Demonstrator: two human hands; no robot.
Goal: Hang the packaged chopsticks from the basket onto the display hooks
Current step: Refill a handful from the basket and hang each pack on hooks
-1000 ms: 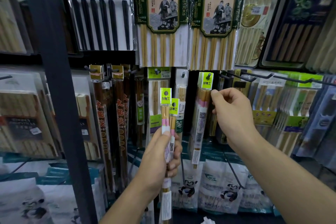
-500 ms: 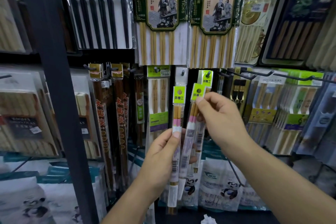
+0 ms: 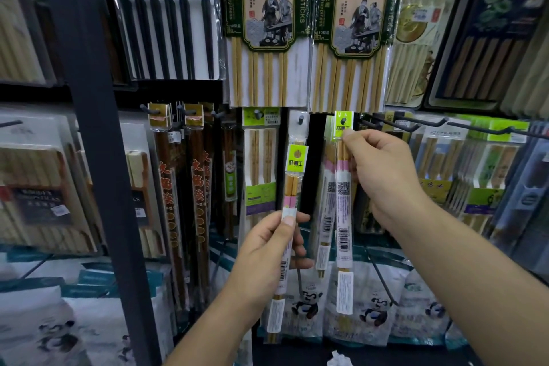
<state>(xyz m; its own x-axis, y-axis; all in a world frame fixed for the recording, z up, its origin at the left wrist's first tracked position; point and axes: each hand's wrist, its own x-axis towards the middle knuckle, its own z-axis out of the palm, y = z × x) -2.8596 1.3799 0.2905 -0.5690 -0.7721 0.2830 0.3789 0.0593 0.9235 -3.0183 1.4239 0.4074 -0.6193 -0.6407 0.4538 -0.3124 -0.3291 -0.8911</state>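
Note:
My left hand (image 3: 269,249) holds one slim chopstick pack (image 3: 289,205) upright by its middle; the pack has a lime-green header card and a pink band. My right hand (image 3: 383,175) pinches a second such pack (image 3: 344,217) near its top, and the hole in its green header sits on the tip of a black display hook (image 3: 343,121). Another pack of the same kind (image 3: 326,202) hangs just behind it on that hook. The basket is out of view.
Large hot-pot chopstick packs (image 3: 267,24) hang above. Dark brown chopstick packs (image 3: 166,202) hang at left beside a dark steel upright (image 3: 98,142). Long bare hooks (image 3: 445,123) jut out at right. Panda-printed bags (image 3: 371,309) hang below.
My right hand took one of the two packs from my left hand and raised it to the hook. My left hand now holds a single pack.

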